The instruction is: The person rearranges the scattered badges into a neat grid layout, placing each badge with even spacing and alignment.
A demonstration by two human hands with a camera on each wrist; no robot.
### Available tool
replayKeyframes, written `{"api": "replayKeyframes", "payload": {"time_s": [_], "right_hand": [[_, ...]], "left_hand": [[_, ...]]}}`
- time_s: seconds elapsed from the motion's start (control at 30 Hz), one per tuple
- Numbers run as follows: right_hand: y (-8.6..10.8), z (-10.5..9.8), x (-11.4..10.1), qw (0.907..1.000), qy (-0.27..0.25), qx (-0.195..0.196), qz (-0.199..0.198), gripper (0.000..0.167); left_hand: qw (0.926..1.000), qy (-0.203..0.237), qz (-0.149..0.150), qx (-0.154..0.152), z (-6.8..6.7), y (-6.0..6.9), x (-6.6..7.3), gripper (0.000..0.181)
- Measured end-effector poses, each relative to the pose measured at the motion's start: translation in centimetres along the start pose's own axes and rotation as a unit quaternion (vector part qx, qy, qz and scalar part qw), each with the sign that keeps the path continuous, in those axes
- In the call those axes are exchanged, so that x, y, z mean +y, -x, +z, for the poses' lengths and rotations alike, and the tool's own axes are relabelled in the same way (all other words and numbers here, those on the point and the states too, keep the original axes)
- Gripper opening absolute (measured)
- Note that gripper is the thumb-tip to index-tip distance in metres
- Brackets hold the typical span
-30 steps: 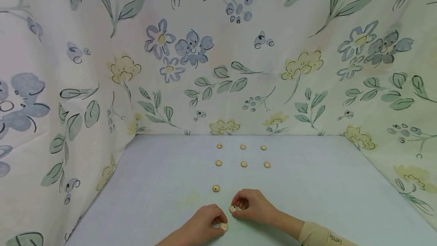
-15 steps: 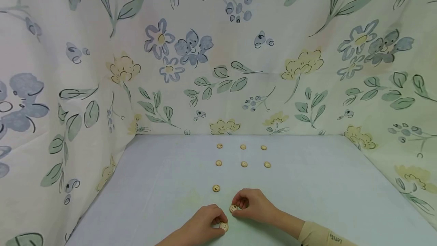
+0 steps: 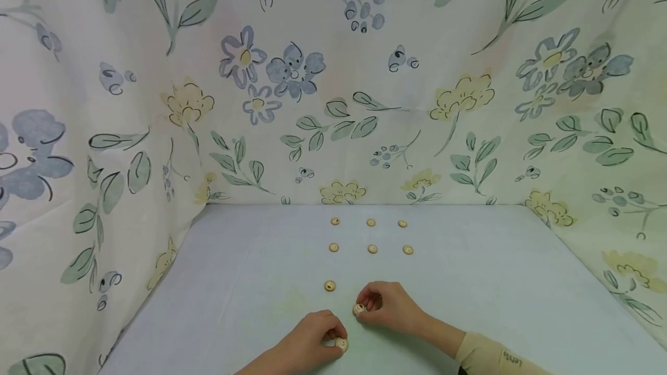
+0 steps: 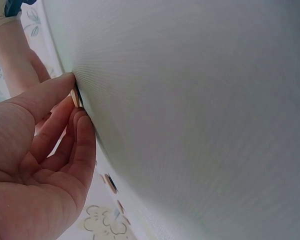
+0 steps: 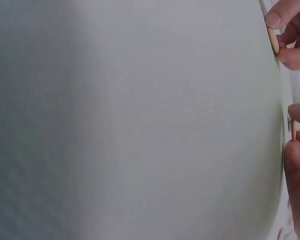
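My left hand [image 3: 314, 337] pinches a small round wooden disc [image 3: 341, 345] between thumb and fingertips, close to the table's front. The disc is pale with small dark marks. In the left wrist view, this hand [image 4: 50, 145] holds the disc [image 4: 75, 96] edge-on by the cloth. Slightly farther and to the right, my right hand [image 3: 392, 307] pinches a similar wooden disc [image 3: 359, 309], with a dark spot on its face. Both pinched discs show edge-on at the right border of the right wrist view. A lone wooden disc [image 3: 330, 286] lies just beyond the hands.
Farther back, several similar discs lie in two rows, among them a middle disc [image 3: 372, 249] and a back disc [image 3: 371, 222]. They rest on a pale cloth-covered table [image 3: 250, 265]. A floral curtain [image 3: 333, 74] stands behind it and on both sides.
My right hand has shifted slightly away from me and to the right with its disc. The left hand and the lying discs stay where they were.
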State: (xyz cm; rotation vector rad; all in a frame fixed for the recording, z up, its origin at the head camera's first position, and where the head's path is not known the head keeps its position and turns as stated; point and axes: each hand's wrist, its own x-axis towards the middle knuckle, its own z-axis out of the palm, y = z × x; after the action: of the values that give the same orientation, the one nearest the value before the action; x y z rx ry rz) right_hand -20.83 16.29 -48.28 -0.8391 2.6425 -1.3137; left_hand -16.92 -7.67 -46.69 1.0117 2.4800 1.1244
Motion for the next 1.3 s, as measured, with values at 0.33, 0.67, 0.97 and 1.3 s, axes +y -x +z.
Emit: {"api": "replayKeyframes", "payload": {"time_s": [0.33, 0.67, 0.97, 1.3], "right_hand": [[-0.4, -0.7, 0.8, 0.9996, 0.004, 0.024, 0.016, 0.018], [-0.5, -1.4, 1.8, 0.9987, 0.020, 0.035, 0.032, 0.018], [-0.7, -2.2, 2.3, 0.9975, 0.022, 0.049, 0.047, 0.018], [-0.7, -2.8, 3.3, 0.9959, 0.026, 0.071, 0.049, 0.019]], "left_hand": [[1.0000, 0.004, -0.006, 0.001, -0.1, 0.0, 0.1, 0.010], [0.9998, 0.013, -0.016, -0.001, 0.0, 0.1, 0.1, 0.009], [0.9993, 0.023, -0.028, -0.006, 0.0, 0.1, 0.1, 0.011], [0.9994, 0.027, -0.024, -0.005, 0.0, 0.0, 0.2, 0.010]]}}
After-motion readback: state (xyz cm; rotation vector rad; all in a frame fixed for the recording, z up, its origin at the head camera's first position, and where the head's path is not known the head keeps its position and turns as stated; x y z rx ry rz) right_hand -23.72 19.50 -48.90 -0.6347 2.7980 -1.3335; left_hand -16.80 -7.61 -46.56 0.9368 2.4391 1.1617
